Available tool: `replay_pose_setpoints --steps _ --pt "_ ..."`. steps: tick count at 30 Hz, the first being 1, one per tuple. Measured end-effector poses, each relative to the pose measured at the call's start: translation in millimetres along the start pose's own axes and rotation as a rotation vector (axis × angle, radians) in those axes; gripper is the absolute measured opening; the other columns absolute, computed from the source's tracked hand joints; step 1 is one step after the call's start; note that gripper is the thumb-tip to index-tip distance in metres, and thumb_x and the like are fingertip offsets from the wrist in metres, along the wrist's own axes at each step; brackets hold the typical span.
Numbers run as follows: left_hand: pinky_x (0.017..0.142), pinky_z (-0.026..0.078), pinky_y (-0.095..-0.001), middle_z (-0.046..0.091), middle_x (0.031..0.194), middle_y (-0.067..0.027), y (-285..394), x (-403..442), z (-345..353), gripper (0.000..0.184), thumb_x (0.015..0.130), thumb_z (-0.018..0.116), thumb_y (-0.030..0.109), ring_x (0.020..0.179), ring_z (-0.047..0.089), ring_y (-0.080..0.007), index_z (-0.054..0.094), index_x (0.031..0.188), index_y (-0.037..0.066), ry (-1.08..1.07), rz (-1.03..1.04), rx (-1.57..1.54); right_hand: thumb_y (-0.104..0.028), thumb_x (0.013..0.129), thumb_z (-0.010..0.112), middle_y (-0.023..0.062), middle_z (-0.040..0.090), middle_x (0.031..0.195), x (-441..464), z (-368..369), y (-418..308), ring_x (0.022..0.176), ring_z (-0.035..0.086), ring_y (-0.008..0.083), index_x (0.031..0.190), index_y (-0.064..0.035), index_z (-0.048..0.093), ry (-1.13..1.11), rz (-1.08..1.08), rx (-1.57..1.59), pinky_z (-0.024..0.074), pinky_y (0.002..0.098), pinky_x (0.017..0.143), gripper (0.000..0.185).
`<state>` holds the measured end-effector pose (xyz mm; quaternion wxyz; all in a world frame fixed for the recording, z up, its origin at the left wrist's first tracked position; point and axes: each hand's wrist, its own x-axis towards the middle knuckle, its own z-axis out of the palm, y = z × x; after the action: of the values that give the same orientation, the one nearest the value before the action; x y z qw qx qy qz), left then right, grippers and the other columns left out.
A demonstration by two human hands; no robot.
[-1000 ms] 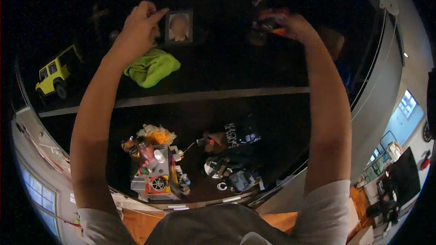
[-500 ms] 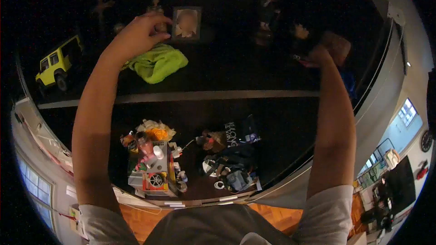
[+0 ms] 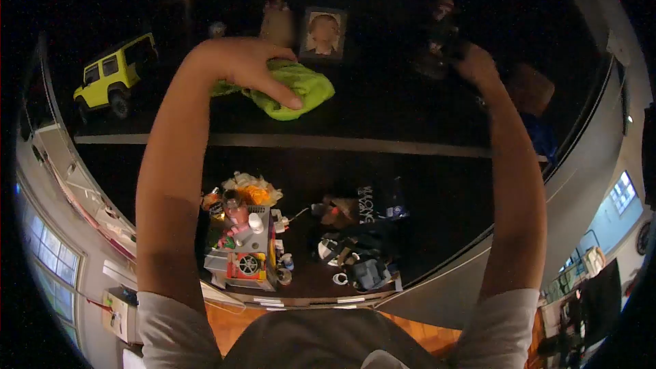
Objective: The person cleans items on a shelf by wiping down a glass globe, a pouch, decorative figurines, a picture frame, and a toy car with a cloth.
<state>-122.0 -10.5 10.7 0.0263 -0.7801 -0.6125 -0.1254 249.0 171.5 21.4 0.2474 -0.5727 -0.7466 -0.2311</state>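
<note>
My left hand (image 3: 242, 65) is closed over a bright green cloth (image 3: 311, 92) on the upper shelf, its thumb pressing the front of the bunched fabric. Behind the cloth stand a framed photo (image 3: 323, 34) of a person and a pale figurine (image 3: 277, 24). On the right, my right hand (image 3: 478, 67) reaches beside a dark figurine (image 3: 441, 31) on a base. Its fingertips are lost in shadow, so I cannot tell whether they touch or grip the figurine.
A yellow toy car (image 3: 109, 76) stands at the shelf's left, near a cross (image 3: 188, 0). A brown object (image 3: 531, 89) and a blue item (image 3: 540, 138) lie at the right. Below the shelf edge (image 3: 307, 141), a cluttered box (image 3: 249, 260) and dark bags (image 3: 362, 263) fill the lower surface.
My left hand has come down from near the framed photo onto the green cloth. My right hand has moved away from the brown object toward the dark figurine. The view has shifted slightly.
</note>
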Motion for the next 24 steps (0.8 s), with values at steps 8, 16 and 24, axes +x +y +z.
replay_pose_setpoints --steps 8,16,24 --pt "0.088 0.04 -0.036 0.053 0.107 -0.0222 -17 27 1 0.075 0.054 0.069 0.031 0.103 0.05 -0.0319 0.043 0.118 0.001 0.307 0.089 0.104 -0.043 0.075 0.061 0.0154 0.047 0.118 -46 -20 -236 0.109 0.046 0.0254 0.135 -0.0094 0.018 -0.13 -0.737 0.907 0.0365 0.0346 0.092 0.081" --pt "0.091 0.038 -0.0367 0.041 0.12 -0.022 5 10 -6 0.083 0.061 0.068 0.049 0.11 0.045 -0.0339 0.038 0.125 0.005 0.804 -0.027 -0.261 -0.017 0.068 0.069 0.0081 0.057 0.105 -18 -30 -215 0.093 0.054 0.0159 0.116 -0.0054 0.049 -0.179 -0.562 1.437 0.0443 0.027 0.08 0.053" --pt "0.091 0.038 -0.042 0.042 0.119 -0.0203 5 17 3 0.069 0.069 0.061 0.05 0.109 0.044 -0.0374 0.043 0.121 0.009 0.825 -0.064 0.006 -0.034 0.072 0.064 0.0124 0.05 0.113 -22 -59 -166 0.104 0.047 0.0218 0.122 -0.0072 0.043 -0.59 -0.405 0.71 0.0374 0.0328 0.089 0.061"
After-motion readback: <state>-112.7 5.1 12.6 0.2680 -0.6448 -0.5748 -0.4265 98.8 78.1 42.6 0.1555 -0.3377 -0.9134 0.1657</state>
